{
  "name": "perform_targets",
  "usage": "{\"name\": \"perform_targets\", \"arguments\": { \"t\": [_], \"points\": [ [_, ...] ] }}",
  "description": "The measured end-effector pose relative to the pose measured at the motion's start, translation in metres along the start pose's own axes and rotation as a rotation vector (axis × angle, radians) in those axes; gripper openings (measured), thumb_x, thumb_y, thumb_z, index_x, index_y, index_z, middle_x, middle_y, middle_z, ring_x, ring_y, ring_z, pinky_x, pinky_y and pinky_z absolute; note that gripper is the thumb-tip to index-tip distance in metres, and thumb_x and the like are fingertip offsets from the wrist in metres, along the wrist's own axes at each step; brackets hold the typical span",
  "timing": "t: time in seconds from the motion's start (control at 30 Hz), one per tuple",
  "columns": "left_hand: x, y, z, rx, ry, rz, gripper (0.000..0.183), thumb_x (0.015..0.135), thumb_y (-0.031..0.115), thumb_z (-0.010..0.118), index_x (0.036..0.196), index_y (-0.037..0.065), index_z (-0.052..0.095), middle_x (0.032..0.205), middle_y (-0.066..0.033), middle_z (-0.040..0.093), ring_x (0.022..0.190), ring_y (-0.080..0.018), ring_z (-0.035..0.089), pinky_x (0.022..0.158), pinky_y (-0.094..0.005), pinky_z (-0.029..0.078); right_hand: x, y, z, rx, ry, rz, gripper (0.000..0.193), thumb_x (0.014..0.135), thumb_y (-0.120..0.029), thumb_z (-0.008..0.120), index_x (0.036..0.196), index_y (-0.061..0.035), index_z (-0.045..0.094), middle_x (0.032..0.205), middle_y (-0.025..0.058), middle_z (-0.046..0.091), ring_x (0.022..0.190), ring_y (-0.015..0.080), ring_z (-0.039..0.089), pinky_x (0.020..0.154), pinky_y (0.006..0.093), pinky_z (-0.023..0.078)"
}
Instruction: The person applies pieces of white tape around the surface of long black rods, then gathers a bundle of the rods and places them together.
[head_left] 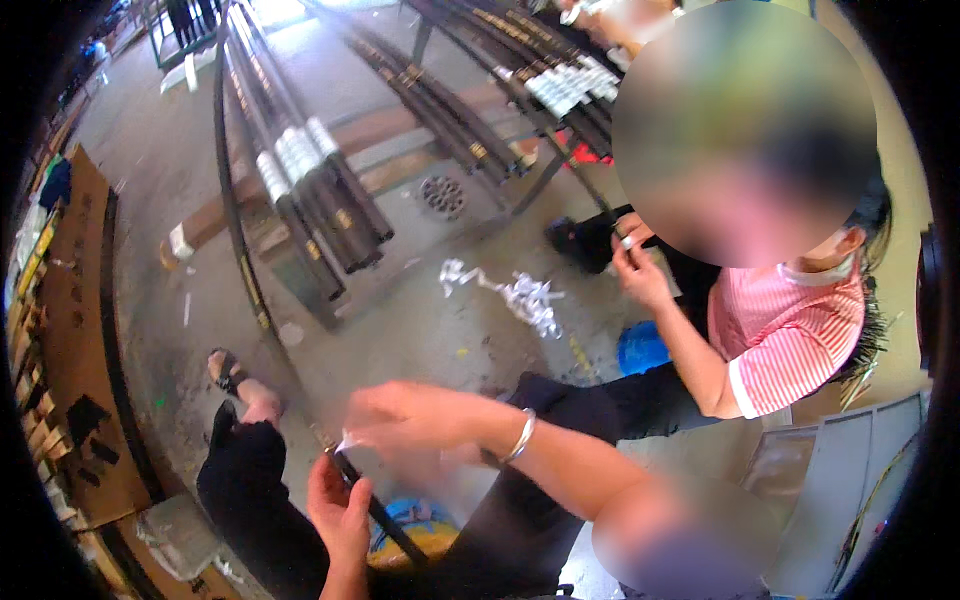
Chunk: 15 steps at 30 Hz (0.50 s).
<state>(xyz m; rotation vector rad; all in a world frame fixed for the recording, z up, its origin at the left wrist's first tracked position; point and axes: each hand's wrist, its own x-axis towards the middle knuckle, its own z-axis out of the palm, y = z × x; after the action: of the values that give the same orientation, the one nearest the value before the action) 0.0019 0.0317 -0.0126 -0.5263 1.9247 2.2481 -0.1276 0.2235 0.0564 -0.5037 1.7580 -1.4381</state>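
Note:
A long dark pole (250, 280) with gold markings slants from the far left down to my lap. My left hand (342, 510) is closed round its near part, the thumb along one side. Just above, my right hand (405, 418), slightly blurred and with a bangle at the wrist, pinches a small white strip (346, 441) against the pole. The pole's near end (400, 542) passes below my left hand, over a blue and yellow container (415, 520).
Bundled dark poles (330, 200) with white wraps rest on a rack ahead. Crumpled white strips (528, 300) lie on the floor. At right sits a co-worker in a striped shirt (800, 345), holding another pole, near a blue bucket (645, 348). Cardboard (75, 350) stands left.

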Motion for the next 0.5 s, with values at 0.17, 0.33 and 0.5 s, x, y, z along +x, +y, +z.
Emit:
{"name": "perform_targets", "arguments": {
  "t": [0.17, 0.33, 0.5],
  "points": [
    [0.005, 0.012, 0.006, 0.046, 0.028, 0.061, 0.050, 0.079, -0.002, 0.064, 0.126, -0.006, 0.048, 0.107, -0.0064, 0.059, 0.091, -0.0127, 0.057, 0.078, -0.0260, 0.048, -0.002, -0.008, -0.007, -0.021, 0.004, 0.112, 0.025, 0.094, -0.026, 0.053, 0.106, -0.0047, 0.058, 0.078, 0.0053, 0.059, 0.071, 0.0132, 0.055, 0.067, 0.0308, 0.046],
    [0.005, 0.010, 0.002, 0.026, 0.065, 0.073, 0.048, 0.079, -0.003, 0.061, 0.125, -0.006, 0.048, 0.105, -0.0060, 0.059, 0.088, -0.0113, 0.057, 0.074, -0.0240, 0.047, 0.008, 0.010, 0.000, -0.009, -0.009, 0.098, 0.024, 0.094, -0.025, 0.053, 0.105, -0.0041, 0.058, 0.072, 0.0037, 0.057, 0.068, 0.0129, 0.055, 0.062, 0.0303, 0.046],
    [0.002, 0.028, 0.008, -0.086, 0.135, -0.004, 0.039, 0.082, -0.001, 0.058, 0.120, -0.006, 0.049, 0.093, -0.0067, 0.059, 0.071, -0.0105, 0.055, 0.060, -0.0224, 0.046, 0.013, 0.011, 0.006, 0.063, 0.053, 0.022, 0.022, 0.094, -0.028, 0.057, 0.098, -0.0062, 0.056, 0.064, 0.0007, 0.057, 0.052, 0.0078, 0.045, 0.047, 0.0259, 0.037]
  ]
}}
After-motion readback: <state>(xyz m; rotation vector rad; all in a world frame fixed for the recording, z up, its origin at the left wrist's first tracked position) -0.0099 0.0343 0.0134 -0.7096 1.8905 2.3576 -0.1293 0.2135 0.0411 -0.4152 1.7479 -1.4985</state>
